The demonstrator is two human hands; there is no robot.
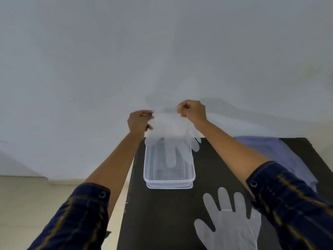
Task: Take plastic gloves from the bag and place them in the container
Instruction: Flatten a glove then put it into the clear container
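A clear plastic glove hangs fingers-down above the far end of a clear rectangular container on the black table. My left hand pinches the glove's cuff at its left corner. My right hand pinches the cuff at its right corner, so the cuff is stretched between them. The glove's fingertips dangle into the container's opening. A second clear glove lies flat on the table near me, fingers pointing away. The pale bluish plastic bag lies at the right of the table, partly behind my right forearm.
The black table stands against a plain white wall. Its left edge runs just left of the container, with beige floor beyond. My dark plaid sleeves fill the lower corners.
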